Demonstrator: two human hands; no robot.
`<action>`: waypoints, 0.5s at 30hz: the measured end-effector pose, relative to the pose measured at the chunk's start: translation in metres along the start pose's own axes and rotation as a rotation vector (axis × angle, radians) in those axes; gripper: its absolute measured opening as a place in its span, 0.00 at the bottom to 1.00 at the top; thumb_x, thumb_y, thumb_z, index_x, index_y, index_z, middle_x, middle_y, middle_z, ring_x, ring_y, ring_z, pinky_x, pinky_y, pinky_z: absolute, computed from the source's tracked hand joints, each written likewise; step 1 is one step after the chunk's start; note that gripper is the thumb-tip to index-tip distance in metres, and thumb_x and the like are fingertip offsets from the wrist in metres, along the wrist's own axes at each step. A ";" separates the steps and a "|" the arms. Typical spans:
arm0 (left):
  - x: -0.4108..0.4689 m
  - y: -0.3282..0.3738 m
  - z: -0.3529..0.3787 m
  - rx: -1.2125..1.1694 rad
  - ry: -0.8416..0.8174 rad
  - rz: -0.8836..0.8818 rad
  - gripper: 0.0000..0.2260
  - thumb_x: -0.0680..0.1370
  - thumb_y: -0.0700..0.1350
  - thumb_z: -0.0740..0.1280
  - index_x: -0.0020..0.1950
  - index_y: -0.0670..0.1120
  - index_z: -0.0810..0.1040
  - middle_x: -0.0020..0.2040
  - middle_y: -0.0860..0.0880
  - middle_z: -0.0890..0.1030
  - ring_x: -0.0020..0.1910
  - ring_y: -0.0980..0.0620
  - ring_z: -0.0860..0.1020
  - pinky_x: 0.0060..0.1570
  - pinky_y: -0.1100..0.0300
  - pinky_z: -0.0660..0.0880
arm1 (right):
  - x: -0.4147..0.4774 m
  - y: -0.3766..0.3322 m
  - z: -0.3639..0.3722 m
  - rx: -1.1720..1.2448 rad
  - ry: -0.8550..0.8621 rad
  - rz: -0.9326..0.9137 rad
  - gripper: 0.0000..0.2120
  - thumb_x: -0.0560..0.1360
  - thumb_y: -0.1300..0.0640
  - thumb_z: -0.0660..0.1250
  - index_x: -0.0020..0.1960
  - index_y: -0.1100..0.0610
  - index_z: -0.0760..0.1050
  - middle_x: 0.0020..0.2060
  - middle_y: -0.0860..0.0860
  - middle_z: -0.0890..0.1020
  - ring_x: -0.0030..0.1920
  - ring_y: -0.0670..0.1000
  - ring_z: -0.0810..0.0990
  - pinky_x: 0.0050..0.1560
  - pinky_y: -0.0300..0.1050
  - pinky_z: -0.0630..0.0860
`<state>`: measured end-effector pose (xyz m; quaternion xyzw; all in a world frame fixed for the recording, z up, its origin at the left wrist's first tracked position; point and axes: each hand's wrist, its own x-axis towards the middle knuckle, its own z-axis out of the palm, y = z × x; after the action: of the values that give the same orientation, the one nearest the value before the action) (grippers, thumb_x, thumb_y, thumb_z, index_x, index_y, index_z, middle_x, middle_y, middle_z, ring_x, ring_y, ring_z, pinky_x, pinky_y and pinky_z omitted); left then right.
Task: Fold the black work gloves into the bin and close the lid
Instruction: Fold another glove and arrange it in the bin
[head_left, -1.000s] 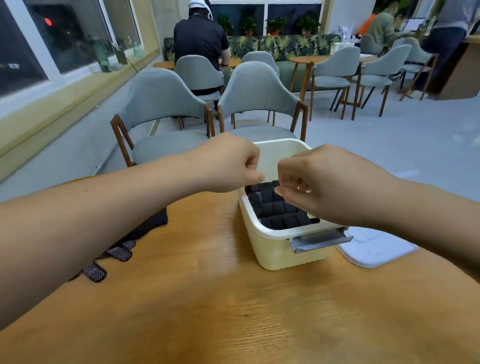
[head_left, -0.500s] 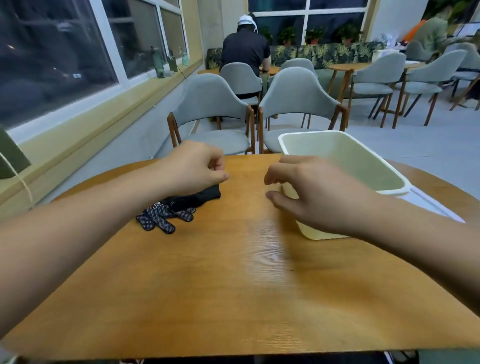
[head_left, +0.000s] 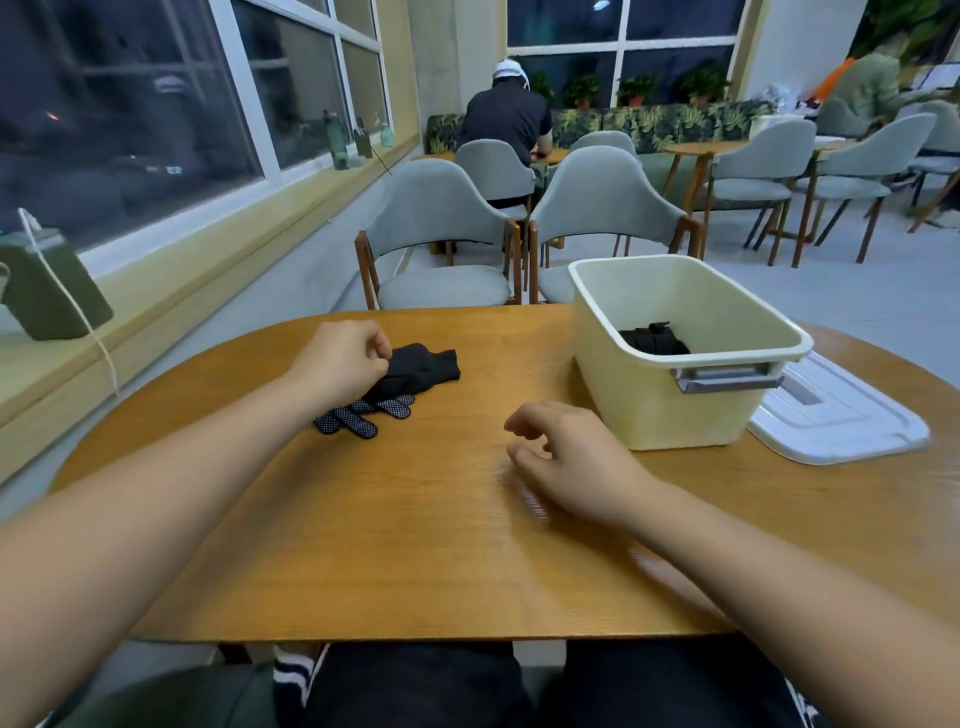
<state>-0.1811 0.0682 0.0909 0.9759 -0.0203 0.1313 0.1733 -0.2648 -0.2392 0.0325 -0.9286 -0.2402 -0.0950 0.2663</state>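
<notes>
A black work glove (head_left: 421, 370) with white-dotted fingers lies on the wooden table (head_left: 389, 545), left of centre. My left hand (head_left: 340, 361) rests on its left edge, with curled fingers and thumb pinching the fabric. My right hand (head_left: 569, 457) hovers low over the table in front of the bin, fingers loosely curled, holding nothing. The cream bin (head_left: 670, 415) stands open at the right with folded black gloves (head_left: 654, 340) inside. Its white lid (head_left: 841, 415) lies flat on the table, right of the bin.
Two grey chairs (head_left: 441, 234) stand behind the table's far edge. A window ledge with a green object (head_left: 47, 291) and a cord runs along the left. A person (head_left: 506, 124) sits at a table further back.
Both hands left the bin. My left hand came down onto the loose glove on the left and my right hand drew back over the table toward me.
</notes>
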 end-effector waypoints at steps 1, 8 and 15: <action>0.002 -0.003 0.004 0.007 0.016 -0.001 0.08 0.80 0.41 0.70 0.48 0.55 0.82 0.45 0.55 0.82 0.47 0.52 0.81 0.47 0.50 0.81 | -0.001 0.002 0.006 0.012 0.001 0.018 0.13 0.83 0.47 0.68 0.66 0.48 0.80 0.57 0.44 0.82 0.57 0.44 0.81 0.58 0.49 0.82; 0.015 -0.008 0.030 0.124 0.088 0.120 0.04 0.81 0.48 0.71 0.55 0.53 0.82 0.54 0.53 0.80 0.56 0.49 0.78 0.56 0.46 0.80 | 0.001 0.009 0.029 0.033 0.024 0.079 0.13 0.84 0.46 0.68 0.67 0.48 0.79 0.59 0.44 0.79 0.58 0.45 0.79 0.60 0.50 0.80; 0.044 0.016 0.062 0.293 0.038 0.222 0.08 0.84 0.55 0.68 0.58 0.53 0.82 0.55 0.51 0.81 0.58 0.46 0.77 0.59 0.46 0.76 | -0.002 0.011 0.038 -0.047 0.016 0.054 0.12 0.83 0.43 0.66 0.64 0.45 0.77 0.58 0.41 0.78 0.58 0.49 0.78 0.58 0.51 0.80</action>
<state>-0.1246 0.0317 0.0518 0.9798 -0.1054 0.1696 0.0140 -0.2591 -0.2277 -0.0055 -0.9400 -0.2104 -0.1007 0.2489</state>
